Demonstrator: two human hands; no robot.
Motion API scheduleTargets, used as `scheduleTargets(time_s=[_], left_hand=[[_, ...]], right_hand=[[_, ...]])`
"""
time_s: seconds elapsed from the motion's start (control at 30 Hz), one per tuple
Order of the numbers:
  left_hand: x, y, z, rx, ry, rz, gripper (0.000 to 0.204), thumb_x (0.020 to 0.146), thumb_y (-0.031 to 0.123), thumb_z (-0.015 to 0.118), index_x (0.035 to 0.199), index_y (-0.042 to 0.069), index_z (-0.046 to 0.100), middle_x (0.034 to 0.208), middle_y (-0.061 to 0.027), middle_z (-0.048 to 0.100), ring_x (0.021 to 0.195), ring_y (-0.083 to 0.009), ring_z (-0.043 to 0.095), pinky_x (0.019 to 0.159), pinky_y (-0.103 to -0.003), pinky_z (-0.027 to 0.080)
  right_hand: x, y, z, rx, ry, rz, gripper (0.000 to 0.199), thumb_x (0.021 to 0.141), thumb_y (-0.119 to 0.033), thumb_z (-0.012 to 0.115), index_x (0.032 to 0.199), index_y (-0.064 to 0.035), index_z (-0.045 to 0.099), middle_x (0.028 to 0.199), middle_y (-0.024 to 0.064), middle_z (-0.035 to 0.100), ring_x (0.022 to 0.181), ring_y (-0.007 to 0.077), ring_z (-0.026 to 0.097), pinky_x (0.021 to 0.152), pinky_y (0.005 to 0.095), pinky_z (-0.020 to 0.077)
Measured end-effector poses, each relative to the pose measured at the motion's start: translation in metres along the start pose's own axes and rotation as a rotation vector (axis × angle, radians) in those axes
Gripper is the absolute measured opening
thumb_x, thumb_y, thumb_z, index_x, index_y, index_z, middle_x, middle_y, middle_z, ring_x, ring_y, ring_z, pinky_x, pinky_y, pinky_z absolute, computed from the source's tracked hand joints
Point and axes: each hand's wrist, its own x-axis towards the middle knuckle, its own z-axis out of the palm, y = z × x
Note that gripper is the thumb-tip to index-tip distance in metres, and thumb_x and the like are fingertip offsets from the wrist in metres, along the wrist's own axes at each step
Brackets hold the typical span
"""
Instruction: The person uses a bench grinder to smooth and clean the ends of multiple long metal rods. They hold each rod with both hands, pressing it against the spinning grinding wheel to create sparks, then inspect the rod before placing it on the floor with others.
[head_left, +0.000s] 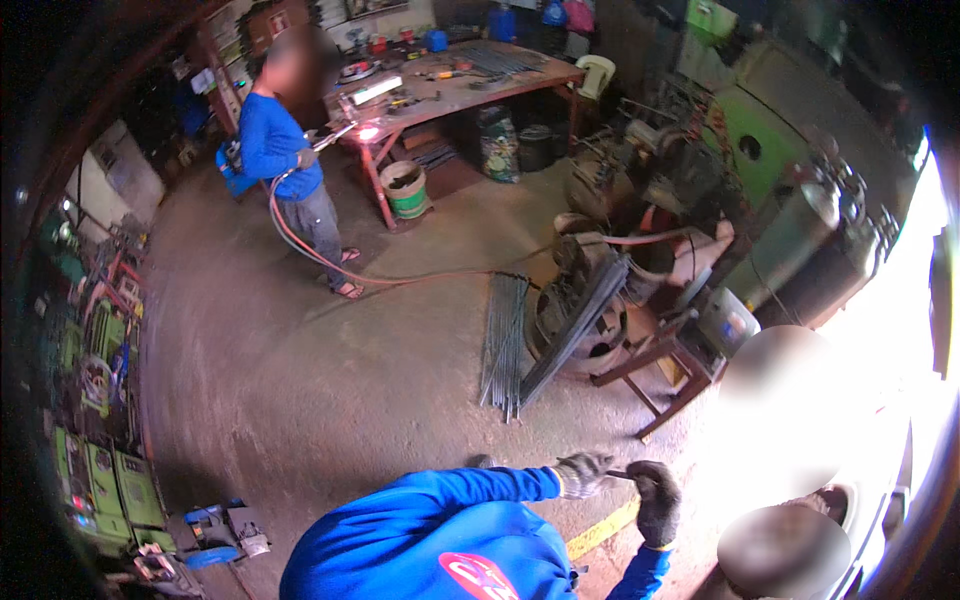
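Both my hands wear dark grey work gloves and come out of blue sleeves at the lower edge. My left hand (585, 472) and my right hand (656, 500) are close together, and a thin dark rod (618, 475) runs between them. Each hand looks closed around one end of it, above the concrete floor and a yellow painted line (600, 530). A bundle of long steel rods (505, 345) lies on the floor a little beyond my hands.
Another person in a blue shirt (280, 150) stands at a red-framed workbench (460, 90) with a glowing torch flame (369, 131); its red hose (400, 278) trails across the floor. A green bucket (405, 190), a wooden stool (665, 365), machinery and a gas cylinder (800, 235) crowd the right.
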Motion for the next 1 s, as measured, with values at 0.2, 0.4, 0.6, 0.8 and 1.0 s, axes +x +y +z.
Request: scheduleTargets(time_s=[0.2, 0.4, 0.6, 0.8, 1.0], left_hand=[[0.041, 0.130, 0.075, -0.328, 0.019, 0.331, 0.036, 0.092, 0.024, 0.062, 0.127, 0.018, 0.058, 0.078, -0.0137, 0.065, 0.064, -0.0314, 0.065, 0.054, -0.042, 0.050], [0.118, 0.280, 0.024, -0.645, 0.056, 0.267, 0.028, 0.093, 0.031, 0.065, 0.108, 0.007, 0.068, 0.084, -0.0170, 0.068, 0.073, -0.0258, 0.070, 0.063, -0.036, 0.052], [0.207, 0.368, -0.002, -1.044, -0.121, 0.233, 0.027, 0.088, 0.029, 0.073, 0.092, 0.002, 0.072, 0.069, -0.0025, 0.065, 0.059, -0.0070, 0.060, 0.051, -0.023, 0.050], [0.321, 0.305, 0.071, -1.026, -0.056, -0.198, 0.049, 0.092, 0.052, 0.060, 0.091, 0.004, 0.069, 0.064, -0.0030, 0.060, 0.057, -0.0090, 0.057, 0.052, -0.027, 0.046], [0.385, 0.246, 0.132, -1.869, -0.200, -0.593, 0.059, 0.097, 0.060, 0.041, 0.113, 0.006, 0.058, 0.096, -0.0136, 0.066, 0.078, -0.0276, 0.066, 0.075, -0.045, 0.058]], right_hand=[[-0.105, -0.003, -0.137, 0.080, 0.219, -0.045, 0.061, 0.092, -0.041, 0.063, 0.130, 0.0042, 0.050, 0.125, 0.0201, 0.059, 0.117, 0.0272, 0.057, 0.100, 0.0393, 0.0438], [-0.230, 0.140, -0.198, -0.017, 0.473, 0.327, 0.095, 0.078, -0.036, 0.079, 0.149, -0.0009, 0.027, 0.141, 0.0222, 0.048, 0.129, 0.0308, 0.049, 0.105, 0.0413, 0.0402], [-0.323, 0.259, -0.195, -0.351, 0.719, 0.746, 0.053, 0.081, -0.032, 0.078, 0.121, -0.0011, 0.058, 0.105, 0.0217, 0.067, 0.094, 0.0271, 0.065, 0.080, 0.0362, 0.0512], [-0.337, 0.260, -0.221, -0.153, 0.650, 0.870, 0.025, 0.086, -0.025, 0.073, 0.089, -0.0008, 0.068, 0.073, 0.0089, 0.067, 0.070, 0.0118, 0.060, 0.062, 0.0299, 0.0476], [-0.327, 0.202, -0.235, 0.084, 0.561, 1.121, 0.036, 0.093, -0.031, 0.062, 0.093, 0.0040, 0.070, 0.078, 0.0120, 0.071, 0.073, 0.0150, 0.064, 0.068, 0.0310, 0.0507]])
